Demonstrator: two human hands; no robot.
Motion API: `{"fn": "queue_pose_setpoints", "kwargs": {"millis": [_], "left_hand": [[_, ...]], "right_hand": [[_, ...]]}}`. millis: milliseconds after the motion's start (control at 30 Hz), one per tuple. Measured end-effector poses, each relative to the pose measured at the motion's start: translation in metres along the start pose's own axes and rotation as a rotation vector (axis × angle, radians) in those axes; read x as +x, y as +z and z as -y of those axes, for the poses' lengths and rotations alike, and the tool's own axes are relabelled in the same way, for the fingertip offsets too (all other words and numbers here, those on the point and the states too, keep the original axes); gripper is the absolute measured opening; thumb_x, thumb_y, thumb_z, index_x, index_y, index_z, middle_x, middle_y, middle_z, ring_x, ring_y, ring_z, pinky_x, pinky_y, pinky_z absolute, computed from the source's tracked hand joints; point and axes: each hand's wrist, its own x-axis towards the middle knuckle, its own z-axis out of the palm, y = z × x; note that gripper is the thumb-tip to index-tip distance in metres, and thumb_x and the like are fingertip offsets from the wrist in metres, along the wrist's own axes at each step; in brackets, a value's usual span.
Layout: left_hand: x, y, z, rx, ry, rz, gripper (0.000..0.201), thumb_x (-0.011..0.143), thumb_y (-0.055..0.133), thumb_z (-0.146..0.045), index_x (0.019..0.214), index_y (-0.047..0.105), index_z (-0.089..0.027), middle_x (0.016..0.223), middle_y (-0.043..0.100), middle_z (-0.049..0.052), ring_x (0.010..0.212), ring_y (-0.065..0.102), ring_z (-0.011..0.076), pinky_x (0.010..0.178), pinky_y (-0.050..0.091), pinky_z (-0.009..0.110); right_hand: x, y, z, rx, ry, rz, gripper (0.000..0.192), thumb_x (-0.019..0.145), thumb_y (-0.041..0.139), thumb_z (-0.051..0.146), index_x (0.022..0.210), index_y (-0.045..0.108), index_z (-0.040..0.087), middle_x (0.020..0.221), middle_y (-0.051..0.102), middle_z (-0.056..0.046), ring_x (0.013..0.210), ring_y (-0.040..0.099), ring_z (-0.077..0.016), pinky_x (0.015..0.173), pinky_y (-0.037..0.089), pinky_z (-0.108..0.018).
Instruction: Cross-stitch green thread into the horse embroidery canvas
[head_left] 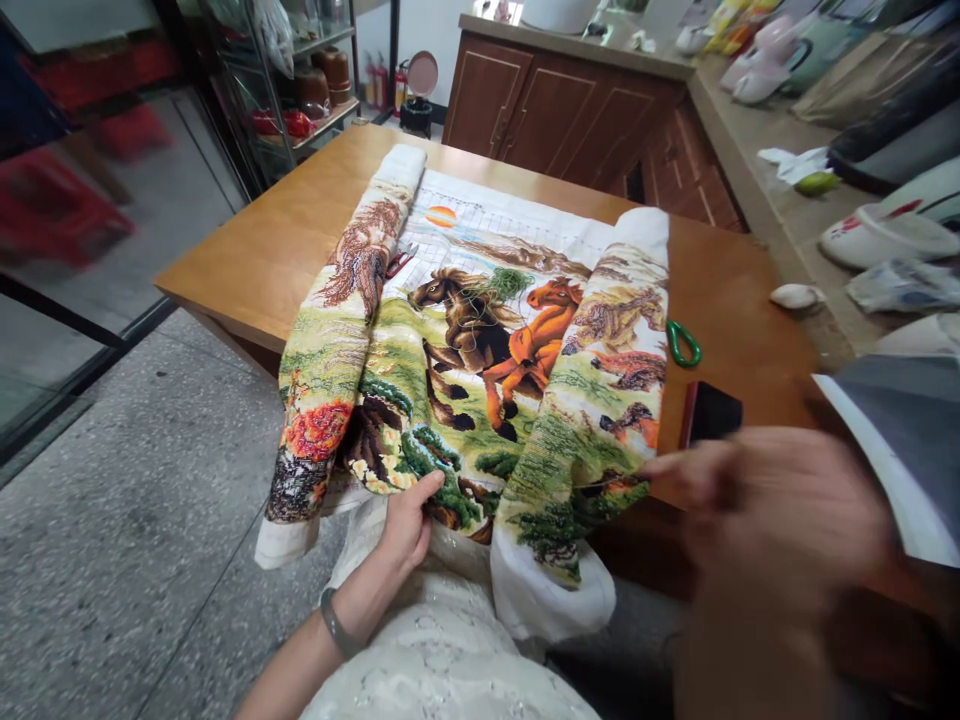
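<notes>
While the left hand (409, 520) pinches the embroidery (480, 340) edge, the blurred right hand's (780, 510) grip is unclear.

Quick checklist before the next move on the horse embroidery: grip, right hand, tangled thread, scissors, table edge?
1. Left hand grips the near edge of the horse embroidery: ok.
2. Right hand at the cloth's right roll: blurred, hold cannot tell.
3. Green thread tangle lies loose on the horses: not ok.
4. Red scissors beside the left roll, apart from both hands: ok.
5. Green-handled tool on the wooden table, off the cloth: ok.
6. Cloth's near end hangs over the table edge: not ok.
</notes>
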Motion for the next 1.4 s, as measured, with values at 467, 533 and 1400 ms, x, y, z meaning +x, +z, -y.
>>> {"fn": "queue_pose_setpoints", "kwargs": {"millis": [467, 533, 1400], "left_hand": [[0.002, -0.001, 0.004, 0.003, 0.041, 0.042, 0.039, 0.054, 0.103, -0.027, 0.085, 0.081, -0.024, 0.088, 0.086, 0.002, 0.110, 0.082, 0.0335, 0.110, 0.063, 0.044], [0.002, 0.000, 0.004, -0.008, 0.040, 0.032, 0.039, 0.052, 0.103, -0.026, 0.084, 0.080, -0.024, 0.087, 0.085, 0.002, 0.110, 0.082, 0.0336, 0.108, 0.063, 0.043], [-0.001, 0.004, -0.002, -0.008, 0.057, 0.035, 0.045, 0.056, 0.103, -0.022, 0.093, 0.078, -0.026, 0.098, 0.087, 0.002, 0.122, 0.080, 0.0334, 0.116, 0.060, 0.044]], "right_hand": [[-0.046, 0.088, -0.049, -0.418, -0.115, 0.859, 0.027, 0.105, 0.061, 0.016, 0.097, 0.086, 0.022, 0.082, 0.084, -0.005, 0.067, 0.073, -0.0200, 0.066, 0.048, -0.028], [-0.045, 0.088, -0.049, -0.435, -0.128, 0.861, 0.028, 0.106, 0.061, 0.016, 0.096, 0.086, 0.022, 0.080, 0.083, -0.004, 0.066, 0.072, -0.0196, 0.065, 0.047, -0.028], [0.040, 0.115, -0.054, -0.557, -0.701, 1.327, 0.035, 0.104, 0.063, -0.001, 0.094, 0.088, 0.021, 0.092, 0.067, -0.006, 0.087, 0.059, -0.0183, 0.074, 0.040, -0.026]]}}
